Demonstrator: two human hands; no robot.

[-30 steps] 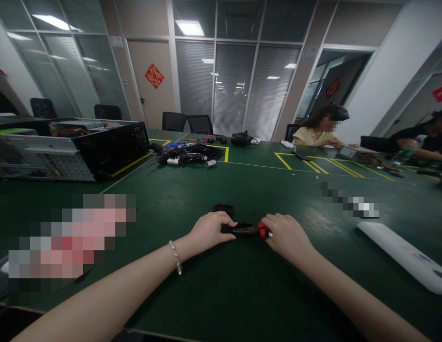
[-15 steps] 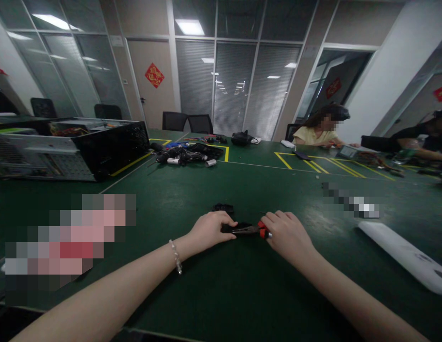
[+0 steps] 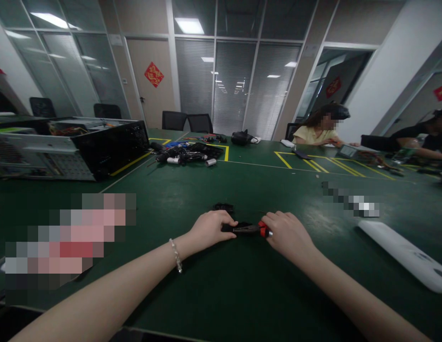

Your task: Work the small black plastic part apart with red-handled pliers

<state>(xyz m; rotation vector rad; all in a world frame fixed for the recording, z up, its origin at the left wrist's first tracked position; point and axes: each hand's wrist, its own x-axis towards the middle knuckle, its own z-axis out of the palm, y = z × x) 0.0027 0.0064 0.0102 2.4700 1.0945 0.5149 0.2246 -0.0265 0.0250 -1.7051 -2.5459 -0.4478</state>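
My right hand (image 3: 287, 232) is closed round the red handles of a pair of pliers (image 3: 247, 229), whose grey jaws point left. Thumb and fingers of my left hand (image 3: 210, 230) pinch a small black part (image 3: 227, 228) at the tips of the jaws. Its kind is hard to make out, since my fingers cover most of it. Just behind my left hand lies another small black piece (image 3: 224, 207) on the green table (image 3: 235, 289). A beaded bracelet circles my left wrist.
An opened computer case (image 3: 110, 149) stands at the left. Farther back lies a heap of black cables and tools (image 3: 188, 153). A long white plastic object (image 3: 402, 256) rests at the right, near a blurred-out item. Two people sit across the table at the far right.
Hardly anything differs. Both hands, the pliers and the black part keep the same place, with only a tiny shift of the pliers' handles.
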